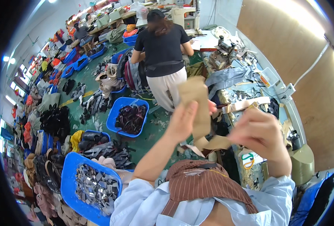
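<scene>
The left grip [184, 120] is closed around a flat tan piece [201, 122], thumb pressed on the near face, fingertips peeping out past the far edge. That piece stands nearly upright in the hand, its upper end rising above the thumb. Off to its right, the right grip [259, 132] is raised with fingers bent, and it's blurred. A tan strip [217, 143] stretches from beneath the held piece up to those fingertips; I can't tell whether they pinch it, or whether strip and piece are one.

Just below both grips, nearest the wearer, there's a brown striped apron [208, 184] over a pale blue shirt [140, 203]. Left of the left grip, a blue tub [112, 117] full of dark straps [131, 118] sits on the green floor [152, 147]. Lower and farther left is another blue tub [69, 184], heaped with small grey pieces [95, 186].

Beyond the left grip, a co-worker in a black top [163, 45] stands turned away. Past the right grip runs a cluttered surface [283, 112] with a cream band [248, 104], some blue-grey cloth [231, 77] and, farther up, a dark machine [224, 47].
</scene>
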`<act>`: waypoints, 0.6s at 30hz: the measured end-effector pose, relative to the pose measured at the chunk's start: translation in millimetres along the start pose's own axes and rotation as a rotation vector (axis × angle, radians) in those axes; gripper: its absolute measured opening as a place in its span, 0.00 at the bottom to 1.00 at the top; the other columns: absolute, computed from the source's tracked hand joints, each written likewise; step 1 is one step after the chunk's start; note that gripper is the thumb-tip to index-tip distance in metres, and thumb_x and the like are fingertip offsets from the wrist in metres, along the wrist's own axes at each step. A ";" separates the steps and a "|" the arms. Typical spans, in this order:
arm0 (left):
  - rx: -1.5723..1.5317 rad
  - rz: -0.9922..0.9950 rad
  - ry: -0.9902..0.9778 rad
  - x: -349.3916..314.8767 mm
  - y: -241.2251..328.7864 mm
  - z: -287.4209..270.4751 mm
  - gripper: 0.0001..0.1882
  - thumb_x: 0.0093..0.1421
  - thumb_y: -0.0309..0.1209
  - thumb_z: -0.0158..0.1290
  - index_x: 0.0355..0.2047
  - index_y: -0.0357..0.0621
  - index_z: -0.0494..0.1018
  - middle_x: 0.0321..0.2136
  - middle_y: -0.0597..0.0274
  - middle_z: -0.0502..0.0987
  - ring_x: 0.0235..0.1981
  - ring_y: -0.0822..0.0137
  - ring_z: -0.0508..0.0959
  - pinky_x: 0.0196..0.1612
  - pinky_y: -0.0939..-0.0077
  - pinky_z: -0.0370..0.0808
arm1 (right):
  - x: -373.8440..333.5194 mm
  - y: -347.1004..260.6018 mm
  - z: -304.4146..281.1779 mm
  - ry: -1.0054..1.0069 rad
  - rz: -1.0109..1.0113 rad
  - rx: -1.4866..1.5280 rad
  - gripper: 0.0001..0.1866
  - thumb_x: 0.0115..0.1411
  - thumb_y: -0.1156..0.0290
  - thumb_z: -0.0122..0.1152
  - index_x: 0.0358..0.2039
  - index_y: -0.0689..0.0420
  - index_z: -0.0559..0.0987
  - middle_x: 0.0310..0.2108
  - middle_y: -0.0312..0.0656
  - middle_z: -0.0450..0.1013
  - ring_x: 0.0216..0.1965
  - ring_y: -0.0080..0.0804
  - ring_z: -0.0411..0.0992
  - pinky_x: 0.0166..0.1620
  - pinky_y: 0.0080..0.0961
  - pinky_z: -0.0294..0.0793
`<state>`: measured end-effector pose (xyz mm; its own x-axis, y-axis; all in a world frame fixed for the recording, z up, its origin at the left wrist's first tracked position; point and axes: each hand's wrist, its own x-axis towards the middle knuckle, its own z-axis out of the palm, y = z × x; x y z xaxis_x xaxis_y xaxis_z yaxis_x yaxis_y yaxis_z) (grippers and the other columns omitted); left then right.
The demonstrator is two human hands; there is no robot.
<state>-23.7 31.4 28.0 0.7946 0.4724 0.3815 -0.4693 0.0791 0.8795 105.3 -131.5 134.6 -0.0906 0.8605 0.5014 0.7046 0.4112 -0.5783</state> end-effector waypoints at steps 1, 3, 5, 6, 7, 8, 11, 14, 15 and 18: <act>-0.047 0.030 0.001 -4.5 -3.6 15.5 0.20 0.67 0.39 0.32 0.48 0.35 0.62 0.39 0.56 0.73 0.42 0.67 0.74 0.47 0.72 0.70 | 8.3 5.8 8.2 0.016 0.022 0.000 0.06 0.43 0.77 0.65 0.25 0.58 0.80 0.25 0.39 0.69 0.25 0.31 0.68 0.28 0.24 0.66; -0.032 0.036 -0.065 -12.0 -8.7 26.4 0.20 0.67 0.36 0.31 0.53 0.35 0.58 0.46 0.56 0.68 0.48 0.68 0.69 0.51 0.74 0.65 | 19.0 14.9 16.6 0.055 0.067 -0.028 0.07 0.44 0.78 0.64 0.27 0.59 0.80 0.24 0.39 0.69 0.26 0.31 0.68 0.30 0.23 0.66; -0.067 0.089 -0.094 -18.0 -17.8 33.5 0.20 0.67 0.33 0.29 0.54 0.35 0.57 0.48 0.55 0.67 0.50 0.67 0.67 0.53 0.74 0.63 | 23.5 24.5 18.0 0.069 0.010 -0.109 0.08 0.43 0.79 0.64 0.28 0.59 0.80 0.24 0.39 0.69 0.27 0.30 0.68 0.30 0.23 0.67; -0.004 0.089 -0.108 -19.1 -19.1 32.0 0.20 0.66 0.31 0.29 0.54 0.35 0.57 0.48 0.54 0.66 0.50 0.67 0.67 0.53 0.74 0.63 | 22.5 23.3 19.0 0.077 0.066 -0.089 0.08 0.44 0.78 0.64 0.28 0.58 0.80 0.24 0.39 0.70 0.27 0.32 0.68 0.31 0.24 0.67; 0.061 0.089 -0.120 -20.3 -19.7 29.7 0.19 0.65 0.29 0.29 0.54 0.35 0.58 0.48 0.54 0.66 0.50 0.67 0.67 0.53 0.74 0.62 | 20.4 21.3 20.4 0.083 0.120 -0.068 0.08 0.44 0.77 0.64 0.28 0.57 0.80 0.24 0.39 0.70 0.27 0.33 0.69 0.32 0.25 0.67; 0.125 0.089 -0.132 -21.2 -19.5 27.6 0.19 0.64 0.27 0.29 0.54 0.35 0.58 0.48 0.53 0.66 0.50 0.67 0.67 0.54 0.74 0.62 | 19.4 20.2 21.4 0.089 0.175 -0.046 0.08 0.44 0.76 0.64 0.29 0.57 0.80 0.23 0.39 0.70 0.27 0.34 0.69 0.32 0.26 0.67; 0.255 0.090 -0.195 -20.6 -14.5 25.1 0.20 0.61 0.24 0.30 0.54 0.36 0.58 0.49 0.54 0.66 0.51 0.66 0.67 0.54 0.74 0.61 | 15.3 23.0 22.4 0.086 0.140 -0.093 0.10 0.45 0.75 0.64 0.31 0.57 0.80 0.23 0.39 0.70 0.28 0.35 0.69 0.33 0.27 0.68; 0.343 0.063 -0.265 -17.2 -8.2 22.9 0.22 0.57 0.21 0.30 0.53 0.37 0.59 0.49 0.55 0.66 0.51 0.65 0.67 0.54 0.75 0.61 | 11.7 27.9 20.7 0.051 0.101 -0.103 0.10 0.45 0.75 0.64 0.31 0.57 0.79 0.24 0.38 0.70 0.28 0.34 0.69 0.35 0.27 0.67; 0.232 -0.027 -0.295 -18.7 -7.8 21.1 0.22 0.58 0.22 0.31 0.53 0.36 0.59 0.49 0.55 0.66 0.51 0.65 0.68 0.54 0.74 0.61 | 10.2 28.5 20.7 0.050 0.096 -0.118 0.09 0.45 0.75 0.64 0.30 0.56 0.79 0.24 0.37 0.70 0.29 0.34 0.69 0.36 0.27 0.66; -0.219 -0.231 -0.321 -25.7 -9.5 21.0 0.20 0.61 0.27 0.32 0.54 0.36 0.58 0.49 0.55 0.66 0.51 0.64 0.68 0.54 0.73 0.62 | 4.7 27.3 22.2 0.069 0.078 -0.188 0.08 0.45 0.74 0.64 0.29 0.56 0.79 0.25 0.36 0.70 0.30 0.33 0.69 0.38 0.28 0.65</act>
<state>-31.5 0.0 15.8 0.9511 0.1268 0.2817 -0.3087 0.3506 0.8842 108.5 -109.5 106.9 0.0133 0.8623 0.5063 0.8271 0.2751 -0.4902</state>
